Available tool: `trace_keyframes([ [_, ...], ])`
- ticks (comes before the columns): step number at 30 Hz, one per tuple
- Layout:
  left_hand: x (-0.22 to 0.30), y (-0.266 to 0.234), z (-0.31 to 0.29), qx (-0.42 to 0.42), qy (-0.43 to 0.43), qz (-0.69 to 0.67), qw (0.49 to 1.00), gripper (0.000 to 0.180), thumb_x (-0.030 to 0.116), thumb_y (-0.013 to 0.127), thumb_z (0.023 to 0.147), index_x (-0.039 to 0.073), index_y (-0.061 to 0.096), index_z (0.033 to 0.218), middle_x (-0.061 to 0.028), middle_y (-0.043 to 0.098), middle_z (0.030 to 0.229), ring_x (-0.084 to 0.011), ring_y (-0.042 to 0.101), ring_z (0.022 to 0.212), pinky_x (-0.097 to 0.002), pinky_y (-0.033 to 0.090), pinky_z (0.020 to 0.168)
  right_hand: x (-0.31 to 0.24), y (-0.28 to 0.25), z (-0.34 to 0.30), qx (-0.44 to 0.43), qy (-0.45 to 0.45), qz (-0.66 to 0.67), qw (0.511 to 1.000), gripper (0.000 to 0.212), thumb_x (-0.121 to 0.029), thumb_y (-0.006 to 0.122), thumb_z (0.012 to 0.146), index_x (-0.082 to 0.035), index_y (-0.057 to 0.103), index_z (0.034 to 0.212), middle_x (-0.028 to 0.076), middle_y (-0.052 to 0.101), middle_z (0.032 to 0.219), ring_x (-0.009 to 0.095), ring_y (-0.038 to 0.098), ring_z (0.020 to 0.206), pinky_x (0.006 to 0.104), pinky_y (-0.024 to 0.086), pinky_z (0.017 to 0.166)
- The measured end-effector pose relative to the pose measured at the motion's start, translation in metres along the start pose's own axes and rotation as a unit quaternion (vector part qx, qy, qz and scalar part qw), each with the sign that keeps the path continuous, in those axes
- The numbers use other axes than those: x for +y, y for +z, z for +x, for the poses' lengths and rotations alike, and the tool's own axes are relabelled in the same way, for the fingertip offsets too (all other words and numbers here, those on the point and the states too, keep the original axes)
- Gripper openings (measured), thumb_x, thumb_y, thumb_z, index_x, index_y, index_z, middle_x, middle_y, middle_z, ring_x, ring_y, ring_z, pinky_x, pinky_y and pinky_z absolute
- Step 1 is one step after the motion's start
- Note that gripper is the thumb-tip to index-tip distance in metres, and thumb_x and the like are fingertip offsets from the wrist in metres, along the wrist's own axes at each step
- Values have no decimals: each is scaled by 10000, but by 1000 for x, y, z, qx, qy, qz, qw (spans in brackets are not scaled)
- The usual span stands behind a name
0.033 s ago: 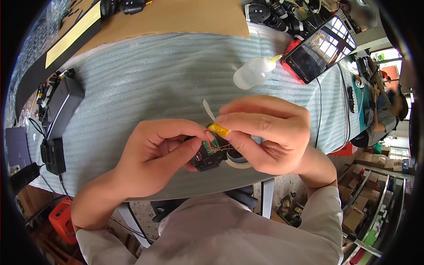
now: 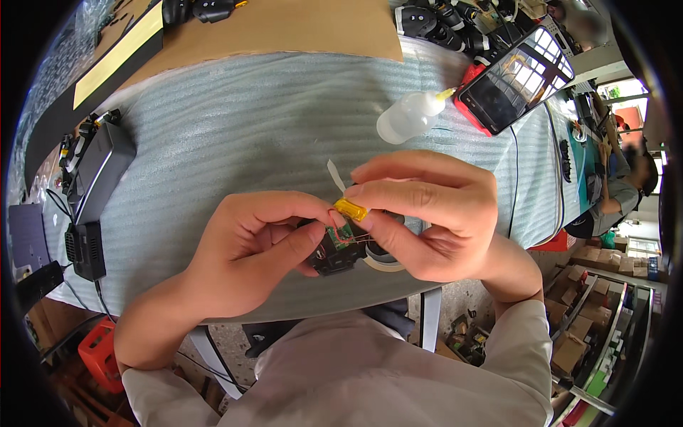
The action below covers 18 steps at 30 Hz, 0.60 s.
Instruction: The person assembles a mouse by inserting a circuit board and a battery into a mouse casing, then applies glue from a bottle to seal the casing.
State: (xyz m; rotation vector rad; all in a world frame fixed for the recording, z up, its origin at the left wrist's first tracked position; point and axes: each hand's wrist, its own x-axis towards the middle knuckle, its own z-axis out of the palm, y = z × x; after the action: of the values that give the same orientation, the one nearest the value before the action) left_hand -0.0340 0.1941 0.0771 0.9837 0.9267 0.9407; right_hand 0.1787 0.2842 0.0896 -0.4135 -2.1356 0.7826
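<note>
Clamped yellow pack (image 2: 351, 208) in right hand (image 2: 441, 213), black casing (image 2: 336, 264) in left hand (image 2: 245, 249); seemed light, soft, fragile; wanted edge holds, clear of red wires (image 2: 337, 231).

- Head view: head-worn, left camera of a side-by-side pair, looking down.
- Upright, unmirrored, wide fisheye; the edge of the table (image 2: 213, 142) bends toward the rim.
- Near, around mid-frame: left hand (image 2: 245, 249) and right hand (image 2: 441, 213).
- Reach: shirt (image 2: 348, 377) at bottom, cardboard (image 2: 299, 28) at top, boxes (image 2: 569, 350) lower right.
</note>
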Motion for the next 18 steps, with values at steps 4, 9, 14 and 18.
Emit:
trace_keyframes([
  [4,1,2,1,4,-7,-13,1000,180,-4,538,997,-24,641,1144,-45,674,1032,-52,637,863,-231,574,711,1,-5,1,-6,18,71,997,245,67,785,729,-15,739,955,156,693,939,174,696,701,253,564,589],
  [9,0,-1,2,-9,-1,1,1000,190,-29,579,970,-39,627,1153,-61,674,1011,-53,640,841,-219,565,704,-2,0,-2,61,97,118,986,289,121,791,714,15,716,973,143,675,1045,159,710,783,251,585,663],
  [14,-2,-3,1,-13,17,-31,999,269,-79,611,921,-64,604,1190,-96,670,1047,-101,658,875,-236,579,705,-7,-10,-3,-28,125,202,971,260,118,786,741,20,715,972,109,716,922,156,712,773,268,581,666],
  [18,-4,-6,4,-23,23,-28,999,270,-81,600,927,-69,593,1197,-105,668,1068,-110,662,889,-238,581,707,0,-10,0,-76,38,193,978,248,91,797,728,0,740,952,98,725,837,185,711,730,281,566,625],
])
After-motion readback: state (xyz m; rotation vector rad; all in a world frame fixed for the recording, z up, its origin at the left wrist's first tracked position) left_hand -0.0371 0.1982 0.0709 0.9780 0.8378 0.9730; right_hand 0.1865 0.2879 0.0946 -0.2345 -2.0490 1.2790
